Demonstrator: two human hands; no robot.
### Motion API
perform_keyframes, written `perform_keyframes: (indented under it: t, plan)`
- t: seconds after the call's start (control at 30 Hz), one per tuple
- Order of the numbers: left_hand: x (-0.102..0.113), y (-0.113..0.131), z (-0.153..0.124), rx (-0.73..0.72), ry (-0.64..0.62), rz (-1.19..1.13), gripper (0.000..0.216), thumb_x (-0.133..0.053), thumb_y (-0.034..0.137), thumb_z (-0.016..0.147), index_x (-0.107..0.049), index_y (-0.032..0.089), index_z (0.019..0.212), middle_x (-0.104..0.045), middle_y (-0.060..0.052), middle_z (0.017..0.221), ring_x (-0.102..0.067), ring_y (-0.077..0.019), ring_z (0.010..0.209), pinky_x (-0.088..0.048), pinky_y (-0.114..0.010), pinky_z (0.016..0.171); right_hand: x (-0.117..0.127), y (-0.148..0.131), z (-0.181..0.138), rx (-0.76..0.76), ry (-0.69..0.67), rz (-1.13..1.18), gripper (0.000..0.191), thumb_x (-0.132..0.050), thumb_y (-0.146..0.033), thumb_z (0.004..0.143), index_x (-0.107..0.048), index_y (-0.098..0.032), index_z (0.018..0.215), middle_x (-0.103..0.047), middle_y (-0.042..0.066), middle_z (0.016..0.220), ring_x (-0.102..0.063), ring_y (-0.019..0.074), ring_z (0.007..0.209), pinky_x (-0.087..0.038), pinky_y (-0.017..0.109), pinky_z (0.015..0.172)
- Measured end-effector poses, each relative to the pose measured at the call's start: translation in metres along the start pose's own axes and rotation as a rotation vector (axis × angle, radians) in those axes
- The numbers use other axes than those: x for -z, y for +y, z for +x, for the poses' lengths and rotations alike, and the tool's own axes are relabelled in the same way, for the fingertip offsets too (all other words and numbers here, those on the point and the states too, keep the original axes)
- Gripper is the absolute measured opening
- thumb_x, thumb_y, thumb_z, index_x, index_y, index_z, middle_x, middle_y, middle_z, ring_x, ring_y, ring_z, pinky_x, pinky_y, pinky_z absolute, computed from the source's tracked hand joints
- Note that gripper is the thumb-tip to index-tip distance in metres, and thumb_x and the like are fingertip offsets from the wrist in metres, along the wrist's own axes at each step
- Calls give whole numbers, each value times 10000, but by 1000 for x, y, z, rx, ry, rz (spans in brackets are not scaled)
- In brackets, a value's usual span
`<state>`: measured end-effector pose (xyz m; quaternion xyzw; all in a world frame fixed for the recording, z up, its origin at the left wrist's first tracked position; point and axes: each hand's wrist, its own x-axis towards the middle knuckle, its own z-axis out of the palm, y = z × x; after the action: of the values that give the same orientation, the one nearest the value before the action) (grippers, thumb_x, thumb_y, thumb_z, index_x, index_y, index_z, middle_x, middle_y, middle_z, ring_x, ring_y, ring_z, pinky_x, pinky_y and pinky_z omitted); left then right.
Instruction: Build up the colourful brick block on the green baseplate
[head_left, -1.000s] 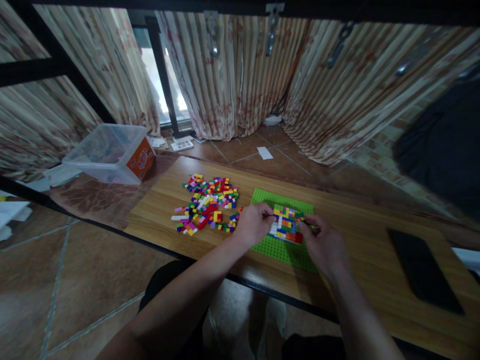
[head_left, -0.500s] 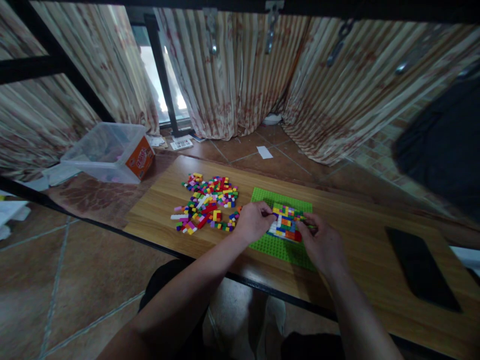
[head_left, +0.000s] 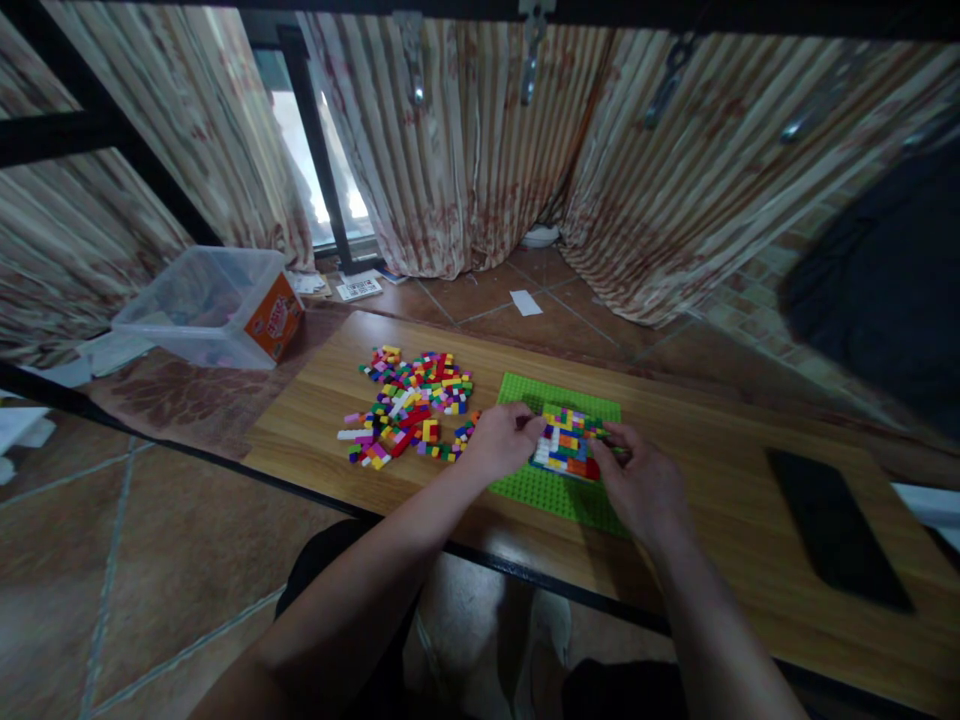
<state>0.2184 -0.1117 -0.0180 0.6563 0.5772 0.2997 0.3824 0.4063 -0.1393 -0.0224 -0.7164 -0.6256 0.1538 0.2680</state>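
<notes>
A flat build of colourful toy bricks (head_left: 568, 440) rests over the green studded baseplate (head_left: 559, 508). At the build's left edge is my left hand (head_left: 501, 442), closed, its thumb and fingertips against the bricks. My right hand (head_left: 643, 487) grips the opposite edge, thumb on the near side and fingers curled round the far right corner. Both palms face inward, and the fingers hide parts of the two edges. Whether the build is pressed onto the baseplate or sits loose cannot be made out.
Left of the baseplate lies a spread pile of loose bricks (head_left: 409, 405) on the wooden table (head_left: 300, 425). A dark flat slab (head_left: 836, 530) lies at the right. On the floor beyond the left end stands a clear plastic box (head_left: 202, 335) with an orange label.
The whole view has shifted slightly. Both hands stay at the same edges of the brick build, with only tiny finger movement.
</notes>
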Motion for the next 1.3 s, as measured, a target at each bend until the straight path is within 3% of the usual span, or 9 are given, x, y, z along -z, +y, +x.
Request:
perform_keyframes:
  t: [0.6, 0.83, 1.0, 1.17, 1.3]
  plan:
    - [-10, 5, 6, 136, 108, -46, 198, -607, 282, 841, -746, 142, 822, -729, -41, 772, -631, -137, 689, -445, -226, 616, -1, -4, -3, 7, 12, -44, 486, -486, -459, 835, -645, -129, 1154, -738, 149, 981, -686, 261, 789, -502, 393, 764]
    - [-9, 5, 2, 83, 98, -32, 226, -579, 303, 865, -744, 152, 837, -732, -37, 798, -632, -138, 709, -448, -225, 639, -1, 3, -2, 17, 0, -64, 513, -487, -485, 834, -635, -136, 1179, -736, 137, 965, -685, 258, 782, -506, 392, 751]
    - [28, -2, -2, -58, 60, 56, 249, -505, 224, 880, -728, 134, 815, -685, -17, 713, -583, -122, 646, -419, -218, 605, 0, 6, -2, 23, -20, -73, 478, -492, -494, 848, -646, -163, 1157, -741, 123, 970, -689, 258, 790, -508, 394, 757]
    - [81, -24, -14, -107, -182, 30, 141, -582, 145, 774, -719, 128, 808, -684, -7, 717, -596, -111, 646, -435, -198, 613, 2, 4, -2, 41, -16, -98, 455, -489, -484, 857, -657, -167, 1136, -745, 115, 926, -690, 255, 770, -507, 382, 742]
    - [99, -35, -28, -145, -300, 200, 152, -623, 109, 692, -741, 163, 772, -685, 3, 705, -600, -117, 666, -434, -202, 633, 2, 2, -1, 29, -22, -97, 462, -488, -484, 858, -659, -151, 1129, -742, 128, 962, -690, 253, 779, -507, 378, 751]
